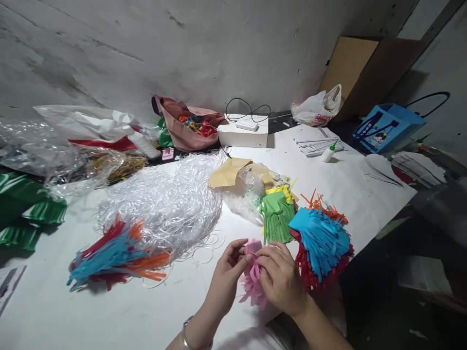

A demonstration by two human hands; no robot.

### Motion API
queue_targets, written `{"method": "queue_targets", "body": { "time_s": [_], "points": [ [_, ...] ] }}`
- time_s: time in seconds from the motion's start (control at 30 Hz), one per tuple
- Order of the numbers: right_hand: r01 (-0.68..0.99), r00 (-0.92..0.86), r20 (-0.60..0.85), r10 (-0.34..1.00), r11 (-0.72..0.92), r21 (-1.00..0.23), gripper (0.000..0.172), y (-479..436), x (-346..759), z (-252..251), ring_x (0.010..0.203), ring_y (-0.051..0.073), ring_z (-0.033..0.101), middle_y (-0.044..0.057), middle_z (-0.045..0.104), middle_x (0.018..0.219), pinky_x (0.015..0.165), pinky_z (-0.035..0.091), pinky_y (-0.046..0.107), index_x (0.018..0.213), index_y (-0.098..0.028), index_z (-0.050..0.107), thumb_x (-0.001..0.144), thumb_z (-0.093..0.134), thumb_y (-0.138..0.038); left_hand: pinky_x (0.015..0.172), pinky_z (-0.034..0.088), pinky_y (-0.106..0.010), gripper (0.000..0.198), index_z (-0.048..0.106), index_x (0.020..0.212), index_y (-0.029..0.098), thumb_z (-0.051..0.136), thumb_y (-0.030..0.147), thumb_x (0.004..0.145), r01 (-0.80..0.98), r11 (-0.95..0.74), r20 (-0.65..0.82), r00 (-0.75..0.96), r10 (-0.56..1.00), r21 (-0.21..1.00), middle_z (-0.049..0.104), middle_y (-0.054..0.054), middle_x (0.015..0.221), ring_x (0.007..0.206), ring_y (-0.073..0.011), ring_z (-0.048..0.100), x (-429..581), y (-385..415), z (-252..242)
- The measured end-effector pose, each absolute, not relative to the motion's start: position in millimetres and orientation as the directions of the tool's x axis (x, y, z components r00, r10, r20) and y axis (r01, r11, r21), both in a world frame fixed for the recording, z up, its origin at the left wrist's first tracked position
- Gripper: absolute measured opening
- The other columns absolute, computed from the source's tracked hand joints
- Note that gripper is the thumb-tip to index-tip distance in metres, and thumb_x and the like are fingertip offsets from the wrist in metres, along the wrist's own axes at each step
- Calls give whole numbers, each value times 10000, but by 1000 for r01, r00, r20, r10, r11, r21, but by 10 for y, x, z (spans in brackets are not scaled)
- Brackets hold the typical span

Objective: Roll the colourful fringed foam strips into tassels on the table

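Observation:
Near the table's front edge, a pink fringed paper piece (254,284) is held between both hands, its strips hanging down. My left hand (230,277) pinches its upper left side between thumb and fingers. On the right side my right hand (279,277) grips the same piece, fingers bent over it. Just behind the hands lies green fringed paper (276,216) with yellow strips beneath. To the right, blue fringed paper (323,240) rests over dark red and orange fringes. A blue, red and orange bundle (116,257) lies at the left.
Tangled white string (171,204) covers the middle left of the white table (109,321). Behind stand a pink bag (189,131), a white box (242,136) and a small glue bottle (329,153). Green fringes (22,214) lie far left; a blue bag (388,126) stands right.

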State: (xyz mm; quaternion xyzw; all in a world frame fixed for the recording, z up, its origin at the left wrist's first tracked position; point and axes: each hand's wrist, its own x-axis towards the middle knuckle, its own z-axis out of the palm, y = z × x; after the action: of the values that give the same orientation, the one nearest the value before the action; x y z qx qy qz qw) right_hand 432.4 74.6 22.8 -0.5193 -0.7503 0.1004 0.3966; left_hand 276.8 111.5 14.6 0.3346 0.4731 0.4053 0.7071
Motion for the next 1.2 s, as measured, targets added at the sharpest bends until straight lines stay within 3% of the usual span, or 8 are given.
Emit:
{"method": "queue_targets", "body": {
  "time_s": [0.07,0.2,0.47,0.6,1.03,1.2],
  "points": [
    [704,-139,457,879,412,-578,147,724,4292,244,912,215,627,75,676,967,1011,424,516,1026,-188,613,908,527,-168,797,486,-283,403,637,1101,210,780,317,739,-285,463,-408,231,883,839,664,-35,943,885,-164,605,2782,1095,149],
    [725,-70,460,885,361,-586,187,691,4235,195,915,218,652,65,695,965,1057,391,542,1061,-199,597,899,631,-287,801,494,-296,400,647,1113,207,755,362,761,-285,467,-417,222,881,837,667,-69,1029,948,-197,608,2805,1047,146],
    [729,20,423,906,276,-627,98,668,4160,99,959,203,651,59,678,978,1106,351,556,1014,-205,558,936,524,-156,788,506,-280,388,641,1123,236,760,333,768,-324,450,-398,216,892,832,662,-51,1008,936,-183,607,2832,968,101],
    [716,44,401,915,251,-651,65,667,4148,82,951,205,648,43,667,939,1113,339,569,988,-213,531,934,546,-179,771,510,-270,378,642,1097,233,772,329,756,-356,441,-398,192,897,824,657,-34,968,889,-162,613,2863,956,71],
    [760,23,353,935,213,-614,178,627,4136,-11,1020,249,632,79,673,1023,1120,310,613,1089,-193,568,917,535,-159,743,506,-267,425,590,1079,193,798,284,720,-354,460,-437,148,887,814,659,-9,865,798,-139,626,2927,971,20],
    [707,55,316,947,186,-682,199,639,4161,-7,921,201,662,49,703,972,1131,308,575,1032,-198,629,913,500,-104,765,501,-278,440,579,1082,192,797,286,713,-335,460,-443,131,887,822,667,-18,881,829,-151,622,2938,953,-33]
  ]
}}
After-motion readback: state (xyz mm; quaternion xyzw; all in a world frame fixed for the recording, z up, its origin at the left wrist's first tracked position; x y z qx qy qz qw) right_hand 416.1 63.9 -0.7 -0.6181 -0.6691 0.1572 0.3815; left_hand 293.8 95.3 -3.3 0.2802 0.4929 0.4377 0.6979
